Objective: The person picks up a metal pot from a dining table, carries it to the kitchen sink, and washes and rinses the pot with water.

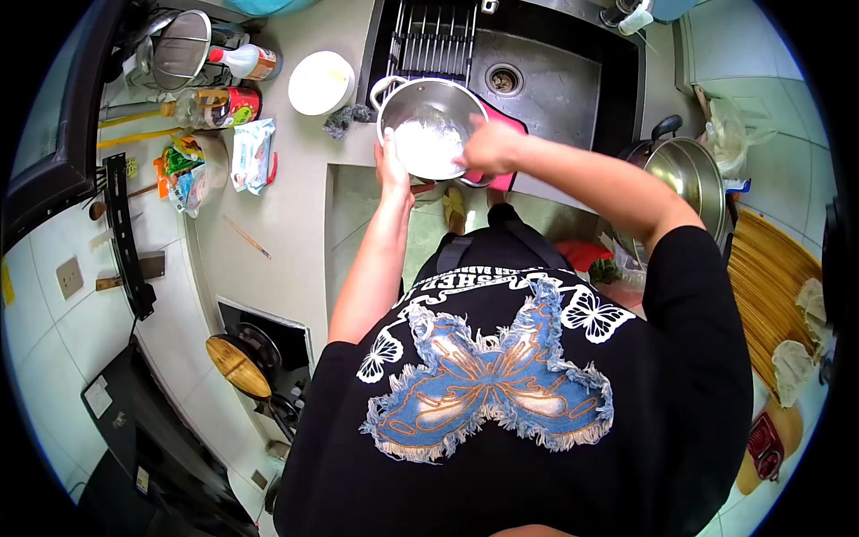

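A silver pot [407, 112] with a loop handle tilts over the counter's front edge, beside the sink. White contents [428, 148] cover much of its bottom; whether they are grains or powder I cannot tell. My left hand [392, 170] grips the pot's near left side, thumb up along the rim. Over the right rim is my right hand [490, 146], its fingers curled and slightly blurred, reaching just inside near the white contents. Anything pinched in those fingers is hidden. Behind the pot shows a red item [508, 121] at the sink's edge.
The sink [559, 89] holds a black dish rack [436, 40] at its left. A white bowl [321, 82] and a dark grey scrubber [347, 120] stand left of the pot. Bottles [219, 107] and a wipes pack [253, 154] lie farther left. Another metal pot [684, 174] is at right.
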{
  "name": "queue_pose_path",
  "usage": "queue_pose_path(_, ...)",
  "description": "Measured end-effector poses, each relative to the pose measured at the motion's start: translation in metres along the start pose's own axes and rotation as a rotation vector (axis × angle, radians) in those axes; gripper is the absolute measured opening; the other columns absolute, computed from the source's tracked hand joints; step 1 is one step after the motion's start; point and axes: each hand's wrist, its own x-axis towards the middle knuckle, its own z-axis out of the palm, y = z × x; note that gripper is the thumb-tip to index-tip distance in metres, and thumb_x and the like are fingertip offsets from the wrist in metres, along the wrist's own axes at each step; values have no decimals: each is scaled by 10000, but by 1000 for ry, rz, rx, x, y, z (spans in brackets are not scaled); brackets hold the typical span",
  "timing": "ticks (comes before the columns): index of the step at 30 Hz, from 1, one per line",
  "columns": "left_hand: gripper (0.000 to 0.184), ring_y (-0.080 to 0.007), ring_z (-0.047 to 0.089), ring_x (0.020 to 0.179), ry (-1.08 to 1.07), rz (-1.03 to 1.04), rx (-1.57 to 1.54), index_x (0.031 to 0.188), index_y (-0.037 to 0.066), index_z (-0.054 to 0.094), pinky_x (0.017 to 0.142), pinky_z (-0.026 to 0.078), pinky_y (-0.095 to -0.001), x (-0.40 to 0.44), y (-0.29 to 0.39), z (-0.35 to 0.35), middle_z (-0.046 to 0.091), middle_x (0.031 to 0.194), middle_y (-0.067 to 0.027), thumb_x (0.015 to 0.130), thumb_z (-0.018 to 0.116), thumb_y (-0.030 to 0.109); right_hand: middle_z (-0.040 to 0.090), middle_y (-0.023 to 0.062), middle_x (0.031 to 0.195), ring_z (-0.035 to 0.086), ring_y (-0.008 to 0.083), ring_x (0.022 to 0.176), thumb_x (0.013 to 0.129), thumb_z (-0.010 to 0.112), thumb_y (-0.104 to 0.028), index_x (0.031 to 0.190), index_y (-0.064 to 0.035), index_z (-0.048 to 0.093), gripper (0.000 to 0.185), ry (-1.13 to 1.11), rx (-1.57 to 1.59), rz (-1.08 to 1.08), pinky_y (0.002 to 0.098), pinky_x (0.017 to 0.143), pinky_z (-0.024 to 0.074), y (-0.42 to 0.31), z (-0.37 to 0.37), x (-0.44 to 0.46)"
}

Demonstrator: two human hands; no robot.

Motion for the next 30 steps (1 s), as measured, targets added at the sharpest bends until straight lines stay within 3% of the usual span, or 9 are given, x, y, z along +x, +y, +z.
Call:
queue_pose_path(5,636,-223,496,1205,115,20,-107,1389,72,436,1005,385,-360,-13,20,7,533,1307,-117,936,525,509,665,232,981,601,400,1001,990,330,-491,962,21,659,609,492,873,-196,455,935,434,-28,45,33)
queue_pose_path(9,618,-257,553,1113,-51,71,42,1368,91,423,863,449,-420,11,2,-15,548,1265,-124,929,499,519,695,165,927,655,305,912,887,544,-313,854,-47,708,315,315,-20,74,422,797,489,19,26,33)
queue_pose_path(13,634,-340,651,951,-143,13,53,1355,147,367,591,575,-549,20,-10,-20,574,1193,-156,906,433,590,714,80,911,680,227,872,785,637,-255,836,-100,729,187,826,-292,136,376,750,511,20,34,93)
queue_pose_path(15,635,-350,649,944,-109,46,74,1355,158,359,586,577,-552,11,-5,-14,560,1210,-158,903,433,599,700,118,1017,670,234,941,793,641,-292,959,-68,720,290,330,-25,250,374,841,506,-6,27,100)
queue_pose_path(17,639,-364,643,945,-85,69,84,1352,166,352,576,579,-552,9,1,-8,544,1227,-160,900,432,611,681,154,1093,666,274,958,812,628,-304,1041,-39,699,357,261,287,348,401,885,499,-35,19,106)
queue_pose_path(21,575,-228,511,1149,2,-53,-78,1339,66,460,974,403,-368,-9,15,1,542,1259,-125,962,477,500,675,217,1045,649,350,976,867,547,-287,1050,-13,678,354,513,777,-210,453,852,497,-32,6,165)
queue_pose_path(23,625,-245,488,1199,15,-20,11,1373,66,429,1000,387,-371,-8,12,1,510,1317,-139,952,476,526,673,226,1026,642,372,995,847,539,-247,1011,23,682,347,480,1025,32,464,878,489,-11,-20,143)
queue_pose_path(24,645,-252,477,1221,23,-13,43,1387,67,417,1013,377,-372,-6,12,1,498,1340,-144,948,474,537,676,222,1001,657,374,939,838,541,-212,986,17,688,309,781,720,55,461,850,507,8,-8,156)
queue_pose_path(30,603,-238,507,1185,18,-75,-44,1368,87,433,988,402,-363,-1,9,-1,523,1298,-141,951,475,520,694,184,975,673,331,910,815,583,-220,973,-29,723,285,244,395,176,414,816,514,-13,26,111)
